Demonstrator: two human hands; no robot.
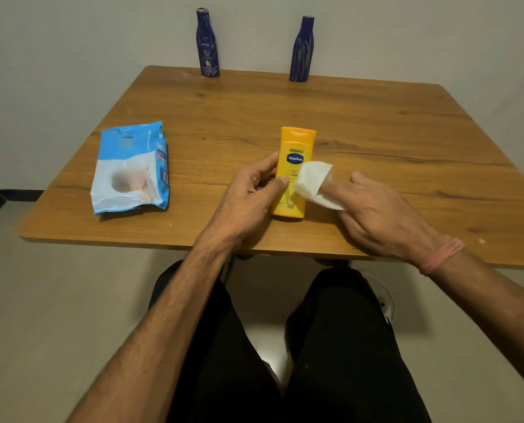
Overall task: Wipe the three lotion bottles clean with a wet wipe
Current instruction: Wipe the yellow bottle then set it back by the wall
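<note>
A yellow Vaseline lotion bottle [294,148] lies near the front of the wooden table [376,126], cap pointing away from me. My left hand [248,196] grips its left side, thumb across the label. My right hand [376,215] pinches a folded white wet wipe [314,181] that touches the bottle's right side. Two dark blue lotion bottles stand upright at the far edge, one on the left [207,44] and one on the right [302,50], both streaked with pale marks.
A blue and white wet wipe pack [131,169] lies on the table's left part. A wall rises right behind the far edge. My legs in dark trousers [331,346] sit below the near edge.
</note>
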